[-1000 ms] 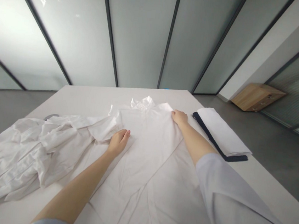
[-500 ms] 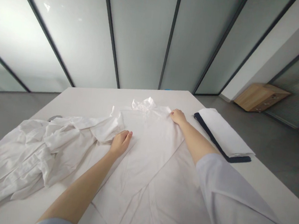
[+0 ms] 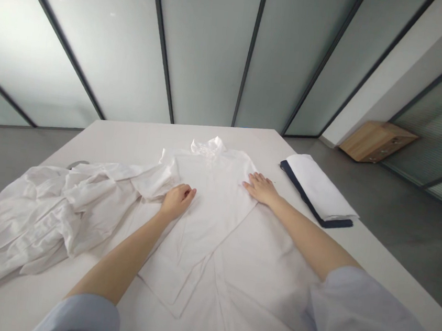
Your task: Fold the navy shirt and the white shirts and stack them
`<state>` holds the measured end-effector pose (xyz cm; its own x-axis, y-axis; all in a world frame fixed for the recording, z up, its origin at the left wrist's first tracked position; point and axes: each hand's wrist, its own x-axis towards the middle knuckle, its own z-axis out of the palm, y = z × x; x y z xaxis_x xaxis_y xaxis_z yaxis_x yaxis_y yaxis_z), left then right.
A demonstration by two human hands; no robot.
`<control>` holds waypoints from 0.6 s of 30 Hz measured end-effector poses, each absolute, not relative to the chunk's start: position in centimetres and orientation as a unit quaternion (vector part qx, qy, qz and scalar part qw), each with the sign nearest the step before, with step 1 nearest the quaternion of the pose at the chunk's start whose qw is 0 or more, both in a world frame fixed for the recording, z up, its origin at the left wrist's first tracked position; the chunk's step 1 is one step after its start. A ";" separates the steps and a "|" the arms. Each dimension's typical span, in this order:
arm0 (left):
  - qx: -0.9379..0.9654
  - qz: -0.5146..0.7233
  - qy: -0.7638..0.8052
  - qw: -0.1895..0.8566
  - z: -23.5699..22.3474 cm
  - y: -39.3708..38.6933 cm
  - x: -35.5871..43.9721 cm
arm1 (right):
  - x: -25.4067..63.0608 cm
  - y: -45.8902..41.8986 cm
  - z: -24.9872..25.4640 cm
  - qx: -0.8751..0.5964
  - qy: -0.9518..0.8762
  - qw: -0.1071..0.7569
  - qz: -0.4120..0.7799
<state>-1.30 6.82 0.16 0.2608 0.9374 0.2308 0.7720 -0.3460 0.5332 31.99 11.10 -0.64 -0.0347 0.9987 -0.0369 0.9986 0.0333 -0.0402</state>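
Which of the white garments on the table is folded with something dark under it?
The folded white garment at the right table edge; the others lie spread or crumpled.

I see a shirt (image 3: 215, 223) lying flat on the tabletop (image 3: 129, 137), its collar at the far end. My left hand (image 3: 175, 200) rests on the shirt's left part and my right hand (image 3: 261, 187) on its right shoulder area. A heap of crumpled garments (image 3: 38, 214) lies left of the shirt, touching it. A folded stack (image 3: 319, 191) sits to the right, near the tabletop's edge. A cabinet (image 3: 377, 141) stands on the floor behind, far right.
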 end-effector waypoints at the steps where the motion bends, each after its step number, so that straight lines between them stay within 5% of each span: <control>1: 0.780 0.258 0.549 0.157 0.2 6.8 -1.3 | 32.5 10.6 -0.8 -0.704 -0.710 -0.002 0.032; 10: 0.792 0.226 0.554 0.121 -0.2 7.3 -1.0 | 34.6 10.0 0.6 -0.764 -0.644 0.016 0.038; 18: 0.808 0.162 0.562 0.072 -0.2 7.2 -0.7 | 28.9 4.4 -0.4 -0.678 -0.732 0.030 0.064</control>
<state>-0.68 7.24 -0.17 0.3148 0.9317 0.1811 0.8853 -0.3570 0.2979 28.87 4.42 -0.43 -0.0796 0.9959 -0.0428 0.9882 0.0732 -0.1348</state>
